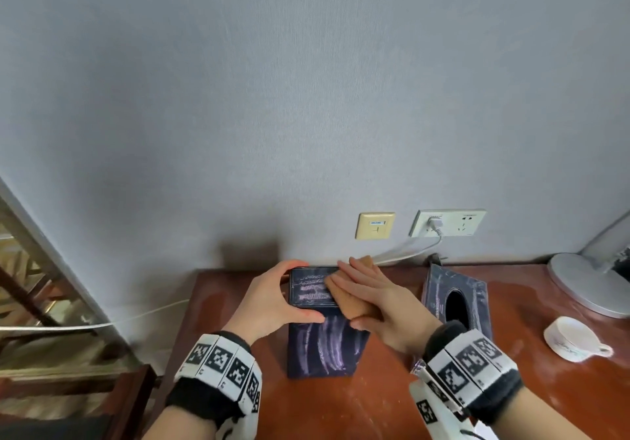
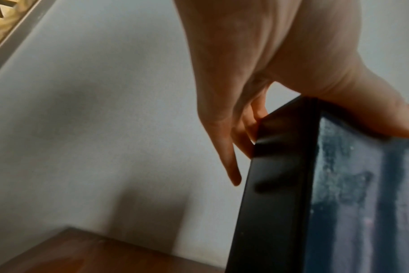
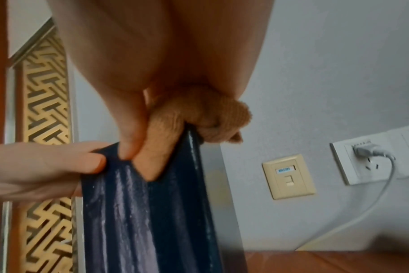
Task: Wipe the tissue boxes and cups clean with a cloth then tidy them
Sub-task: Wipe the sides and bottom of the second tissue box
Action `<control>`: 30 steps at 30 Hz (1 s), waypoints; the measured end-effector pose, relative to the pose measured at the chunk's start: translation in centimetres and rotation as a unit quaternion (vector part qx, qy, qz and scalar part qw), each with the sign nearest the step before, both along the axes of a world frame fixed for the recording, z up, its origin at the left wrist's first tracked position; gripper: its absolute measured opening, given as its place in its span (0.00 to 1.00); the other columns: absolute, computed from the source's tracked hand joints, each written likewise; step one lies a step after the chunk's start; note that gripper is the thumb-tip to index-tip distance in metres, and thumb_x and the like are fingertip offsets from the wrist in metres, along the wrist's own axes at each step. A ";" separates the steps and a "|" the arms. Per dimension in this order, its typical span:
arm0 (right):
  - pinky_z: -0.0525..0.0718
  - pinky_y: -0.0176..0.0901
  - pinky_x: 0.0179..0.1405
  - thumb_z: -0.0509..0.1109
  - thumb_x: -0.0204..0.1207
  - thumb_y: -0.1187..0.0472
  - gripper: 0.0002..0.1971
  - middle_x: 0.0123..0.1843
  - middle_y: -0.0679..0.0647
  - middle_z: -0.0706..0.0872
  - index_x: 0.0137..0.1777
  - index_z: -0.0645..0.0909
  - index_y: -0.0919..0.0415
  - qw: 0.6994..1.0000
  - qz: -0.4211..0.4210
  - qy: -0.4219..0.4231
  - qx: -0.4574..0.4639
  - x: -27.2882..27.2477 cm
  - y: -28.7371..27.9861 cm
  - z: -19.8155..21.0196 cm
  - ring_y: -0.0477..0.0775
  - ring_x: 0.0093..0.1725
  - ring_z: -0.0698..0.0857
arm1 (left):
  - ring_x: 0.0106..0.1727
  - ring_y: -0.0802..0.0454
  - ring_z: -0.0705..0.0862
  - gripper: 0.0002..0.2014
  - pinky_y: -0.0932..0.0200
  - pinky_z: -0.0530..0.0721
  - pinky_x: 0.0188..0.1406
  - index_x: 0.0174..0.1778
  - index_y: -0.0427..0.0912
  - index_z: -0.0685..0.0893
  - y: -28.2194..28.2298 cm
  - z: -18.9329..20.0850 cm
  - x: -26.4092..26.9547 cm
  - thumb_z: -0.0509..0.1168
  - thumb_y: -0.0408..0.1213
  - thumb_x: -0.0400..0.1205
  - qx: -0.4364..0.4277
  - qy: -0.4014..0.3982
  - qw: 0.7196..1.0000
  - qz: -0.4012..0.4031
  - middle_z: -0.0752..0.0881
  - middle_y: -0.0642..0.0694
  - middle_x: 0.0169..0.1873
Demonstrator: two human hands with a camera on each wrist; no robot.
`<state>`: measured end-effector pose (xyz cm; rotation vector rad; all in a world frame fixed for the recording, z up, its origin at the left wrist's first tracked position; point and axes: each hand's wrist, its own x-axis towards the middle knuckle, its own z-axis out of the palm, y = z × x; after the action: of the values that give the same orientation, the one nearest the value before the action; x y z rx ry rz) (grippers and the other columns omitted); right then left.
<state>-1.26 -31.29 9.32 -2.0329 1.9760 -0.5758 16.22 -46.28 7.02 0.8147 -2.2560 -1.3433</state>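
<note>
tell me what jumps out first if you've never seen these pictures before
The dark tissue box standing on end in the middle of the table, streaked with pale smears. The left hand grips its top edge while the right hand presses a tan cloth flat on its top face. To the right lie a second box and a white cup.

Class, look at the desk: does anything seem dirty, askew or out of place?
Yes. The box being wiped stands on end, streaked with pale smears. A second box leans askew, also smeared. The cup lies tipped on its side. The desk shows whitish residue.
</note>
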 end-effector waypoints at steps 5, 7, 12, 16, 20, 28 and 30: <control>0.68 0.29 0.72 0.67 0.73 0.77 0.27 0.67 0.42 0.81 0.69 0.76 0.53 0.974 0.002 -0.204 0.099 -0.6 1.3 3.2 0.33 0.67 0.75 | 0.56 0.66 0.83 0.37 0.81 0.77 0.45 0.60 0.57 0.78 0.1 0.2 0.2 0.86 0.39 0.56 0.014 -0.002 1.000 -0.001 0.85 0.60 0.53; 0.77 0.38 0.65 0.64 0.76 0.77 0.26 0.61 0.46 0.85 0.71 0.74 0.54 0.950 -0.048 -0.295 0.088 -1.3 0.9 4.5 0.41 0.61 0.81 | 0.53 0.68 0.83 0.38 0.82 0.78 0.43 0.62 0.56 0.77 0.2 0.5 0.2 0.85 0.39 0.57 0.018 -0.008 1.000 -0.004 0.85 0.59 0.53; 0.40 0.38 0.79 0.42 0.71 0.27 0.44 0.84 0.52 0.49 0.81 0.53 0.55 0.989 -0.126 -0.019 0.069 1.4 -1.9 1.3 0.50 0.83 0.44 | 0.57 0.66 0.80 0.50 0.82 0.74 0.50 0.73 0.57 0.68 0.6 0.7 0.3 0.86 0.40 0.56 0.020 -0.005 1.000 0.009 0.79 0.62 0.56; 0.34 0.32 0.74 0.47 0.81 0.37 0.34 0.84 0.51 0.49 0.82 0.51 0.55 0.991 -0.110 0.046 0.066 1.5 -2.2 0.7 0.50 0.83 0.43 | 0.62 0.61 0.79 0.61 0.66 0.74 0.67 0.81 0.59 0.55 0.7 0.6 0.3 0.86 0.39 0.57 0.031 -0.018 0.999 -0.001 0.75 0.68 0.54; 0.34 0.38 0.77 0.33 0.69 0.28 0.45 0.84 0.51 0.53 0.81 0.53 0.53 0.992 -0.071 0.080 0.073 1.5 -2.3 1.3 0.49 0.83 0.47 | 0.57 0.66 0.80 0.63 0.79 0.73 0.56 0.82 0.60 0.49 0.8 0.9 0.2 0.85 0.41 0.58 0.025 -0.026 0.999 0.000 0.75 0.69 0.53; 0.49 0.30 0.78 0.64 0.79 0.68 0.25 0.79 0.42 0.65 0.75 0.69 0.53 0.978 0.089 -0.049 0.181 2.3 -2.4 4.2 0.34 0.78 0.56 | 0.57 0.70 0.79 0.62 0.79 0.72 0.56 0.82 0.57 0.48 0.9 1.2 0.4 0.85 0.38 0.60 0.036 -0.023 0.999 0.001 0.73 0.73 0.51; 0.70 0.29 0.70 0.64 0.79 0.69 0.22 0.72 0.39 0.75 0.71 0.75 0.52 0.950 0.043 -0.202 0.234 1.2 -2.2 5.9 0.34 0.71 0.72 | 0.56 0.71 0.77 0.62 0.76 0.69 0.60 0.82 0.57 0.48 1.0 1.4 0.3 0.84 0.39 0.60 0.038 -0.028 0.999 0.003 0.75 0.70 0.54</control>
<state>-0.01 -33.49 15.25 -1.5568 1.5876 -0.4109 16.54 -45.27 8.45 0.8947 -2.2540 -1.4273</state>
